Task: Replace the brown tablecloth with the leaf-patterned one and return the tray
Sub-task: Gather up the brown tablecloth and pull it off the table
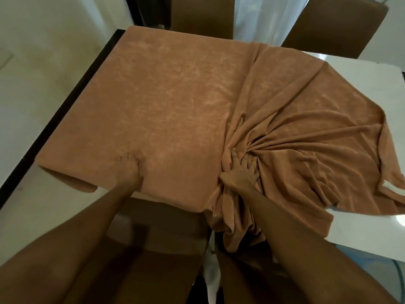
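Observation:
The brown tablecloth (166,102) lies over the white table (361,84), flat on the left half and bunched into radiating folds on the right. My right hand (240,174) grips a gathered wad of the cloth near the table's near edge, fingers dug into the folds. My left hand (129,170) pinches the flat cloth near the front edge, fingertips curled into a small pucker. Part of the cloth hangs off the near edge below my right forearm. No leaf-patterned cloth or tray is in view.
Bare white tabletop shows at the right and front right. A brown chair (157,238) sits under the near edge between my arms. Two more brown chairs (337,25) stand at the far side. Pale floor lies to the left.

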Motion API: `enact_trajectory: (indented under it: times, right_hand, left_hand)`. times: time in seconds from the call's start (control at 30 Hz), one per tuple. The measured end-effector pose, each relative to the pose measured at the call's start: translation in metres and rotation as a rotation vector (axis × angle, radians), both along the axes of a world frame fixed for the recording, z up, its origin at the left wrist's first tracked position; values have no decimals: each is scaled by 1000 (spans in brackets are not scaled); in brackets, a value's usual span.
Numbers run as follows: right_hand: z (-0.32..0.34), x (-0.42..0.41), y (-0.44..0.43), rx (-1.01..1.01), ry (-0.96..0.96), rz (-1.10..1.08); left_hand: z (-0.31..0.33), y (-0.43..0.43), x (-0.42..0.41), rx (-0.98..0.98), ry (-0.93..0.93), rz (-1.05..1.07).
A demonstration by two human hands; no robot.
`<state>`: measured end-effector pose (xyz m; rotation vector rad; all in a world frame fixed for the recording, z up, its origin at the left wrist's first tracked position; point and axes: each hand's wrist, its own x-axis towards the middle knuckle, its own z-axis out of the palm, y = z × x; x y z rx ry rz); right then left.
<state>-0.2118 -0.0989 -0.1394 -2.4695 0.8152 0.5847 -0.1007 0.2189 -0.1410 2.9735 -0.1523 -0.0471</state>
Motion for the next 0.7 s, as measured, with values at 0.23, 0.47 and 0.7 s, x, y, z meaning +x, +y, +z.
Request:
enact_trajectory:
  times: [0.23,0.47,0.7]
  right_hand:
    - [-12,-2,-8,-8,-25,37]
    - [-18,-1,-10,0,-5,40]
    - [-12,1,-14,66,-7,33]
  left_hand:
    - [-1,-7,9,15,50,133]
    - [-11,-12,24,-62,68,38]
    - [10,-83,-8,-406,264,-95]
